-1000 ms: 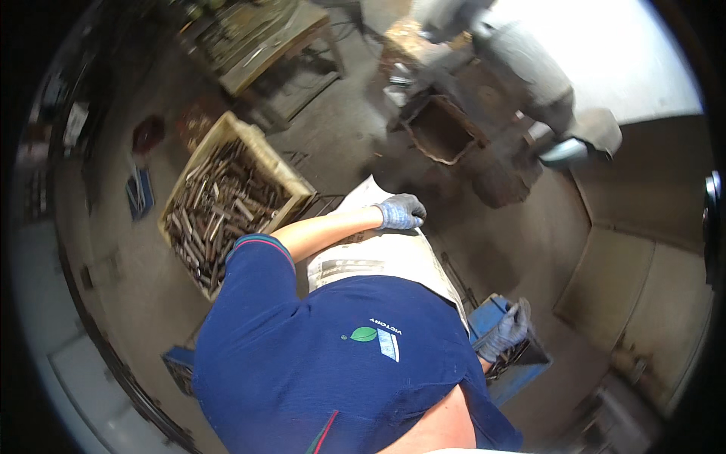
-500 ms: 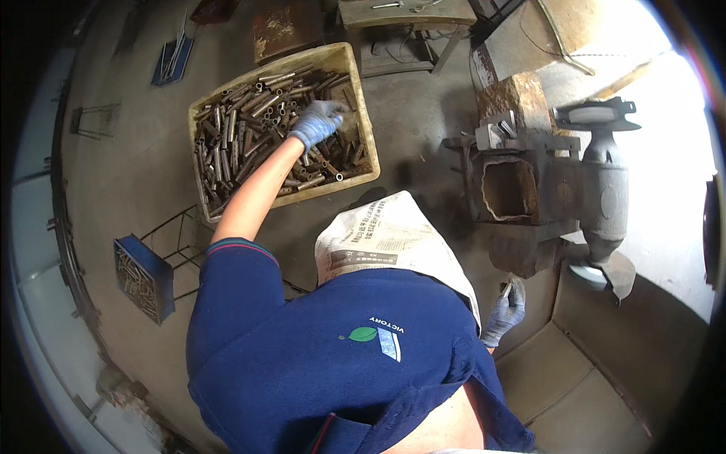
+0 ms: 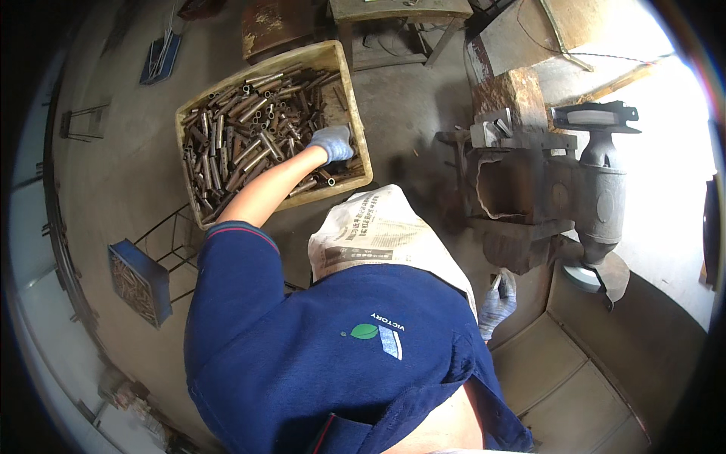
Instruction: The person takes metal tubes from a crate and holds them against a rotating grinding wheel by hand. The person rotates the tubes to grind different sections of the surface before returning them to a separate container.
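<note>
My left hand (image 3: 332, 145), in a grey-blue knit glove, reaches down into the right side of a pale yellow plastic bin (image 3: 358, 113). The bin holds many short metal tubes (image 3: 249, 129), dark and loosely heaped. The back of that hand faces up, so its fingers and anything in them are hidden. Low at my right side, my right hand (image 3: 499, 306), gloved alike, has its fingers pressed together. A small dark end shows at its fingertips, too small to name.
To the right stands a grey bench grinder (image 3: 603, 189) beside a rusty metal box (image 3: 508, 189). A blue tray (image 3: 155, 276) of small rods sits on a frame at left. A work table (image 3: 401, 9) and a brown box (image 3: 276, 26) stand beyond the bin. A newspaper sheet (image 3: 370, 234) covers my front.
My left hand has gone lower and slightly nearer me in the bin, its fingers passing out of sight. My right hand stays low at my side. The whole view has shifted slightly.
</note>
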